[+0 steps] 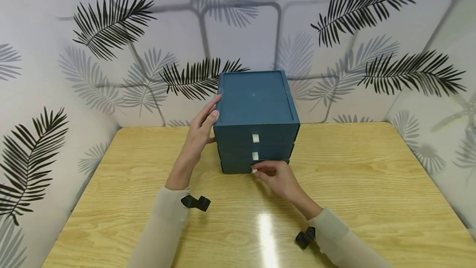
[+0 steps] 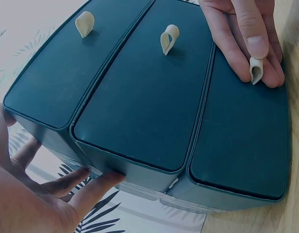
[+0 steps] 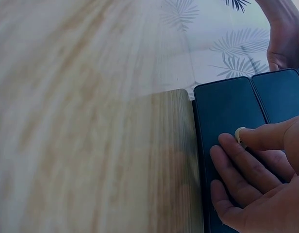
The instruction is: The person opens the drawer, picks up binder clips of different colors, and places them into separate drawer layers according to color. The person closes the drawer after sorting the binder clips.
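A dark blue drawer box [image 1: 256, 98] with three stacked drawers stands on the wooden table. Each drawer front carries a small cream loop tab, such as the top tab [image 1: 255, 138] and the middle tab [image 2: 170, 39]. My right hand [image 1: 279, 179] pinches the bottom drawer's pull tab [image 2: 256, 71] between thumb and fingers; its other fingers lie along the drawer front in the right wrist view. All three drawers sit closed. My left hand [image 1: 198, 133] rests against the box's left side, fingers extended and spread along it in the left wrist view.
The wooden table [image 1: 372, 185] runs out on both sides of the box. Behind it stands a wall [image 1: 241, 32] covered with a leaf pattern. Black wrist cameras sit on both cream sleeves [image 1: 160, 226].
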`<state>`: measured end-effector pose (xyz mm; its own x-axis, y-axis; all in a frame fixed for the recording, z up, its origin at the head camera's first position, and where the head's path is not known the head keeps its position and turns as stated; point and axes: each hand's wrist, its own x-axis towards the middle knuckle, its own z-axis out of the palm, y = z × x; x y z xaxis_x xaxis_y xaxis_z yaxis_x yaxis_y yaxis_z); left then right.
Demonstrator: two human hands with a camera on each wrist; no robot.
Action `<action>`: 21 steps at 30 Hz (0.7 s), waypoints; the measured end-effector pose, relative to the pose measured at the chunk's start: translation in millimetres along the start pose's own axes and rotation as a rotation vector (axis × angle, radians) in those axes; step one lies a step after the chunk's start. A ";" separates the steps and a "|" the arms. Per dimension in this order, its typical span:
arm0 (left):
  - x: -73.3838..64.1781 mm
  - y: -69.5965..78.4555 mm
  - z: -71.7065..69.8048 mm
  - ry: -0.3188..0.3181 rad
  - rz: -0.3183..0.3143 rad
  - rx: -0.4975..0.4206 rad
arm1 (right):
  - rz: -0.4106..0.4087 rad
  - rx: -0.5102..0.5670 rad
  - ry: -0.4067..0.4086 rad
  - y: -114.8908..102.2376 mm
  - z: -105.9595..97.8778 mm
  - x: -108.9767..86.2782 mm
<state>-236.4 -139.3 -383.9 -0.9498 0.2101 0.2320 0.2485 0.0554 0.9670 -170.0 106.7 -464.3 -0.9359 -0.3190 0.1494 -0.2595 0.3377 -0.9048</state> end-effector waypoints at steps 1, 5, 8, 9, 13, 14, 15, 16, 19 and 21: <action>0.2 0.1 0.0 -0.001 0.000 0.000 | -0.002 0.000 0.003 5.4 0.8 1.1; 0.8 0.5 -1.7 -0.002 0.001 0.002 | -0.015 0.004 0.000 21.0 2.3 5.4; 2.4 0.5 -3.1 0.004 -0.002 0.005 | -0.023 0.023 -0.022 24.9 1.8 7.8; 2.9 0.4 -3.6 0.007 -0.004 0.006 | -0.026 0.027 -0.032 25.4 1.6 8.5; 4.1 -0.3 -5.9 0.010 -0.023 0.004 | -0.043 0.028 -0.080 26.7 -0.4 8.6; 3.9 -0.4 -6.4 0.009 -0.029 0.006 | -0.047 0.019 -0.093 26.8 -1.6 7.7; 3.7 -0.5 -7.0 0.007 -0.034 0.005 | -0.050 0.009 -0.103 26.7 -3.1 6.6; 3.5 -0.7 -7.3 0.003 -0.038 0.005 | -0.046 0.004 -0.113 26.4 -5.3 4.6; 2.9 -1.5 -8.5 -0.011 -0.041 0.009 | -0.030 -0.017 -0.133 23.6 -15.2 -3.0; 1.5 -2.5 -9.4 -0.015 -0.037 0.002 | -0.017 -0.011 -0.143 21.8 -24.8 -8.9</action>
<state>-240.3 -148.4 -384.9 -0.9554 0.2225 0.1941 0.2132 0.0654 0.9748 -173.2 138.9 -475.5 -0.8880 -0.4476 0.1055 -0.2784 0.3405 -0.8981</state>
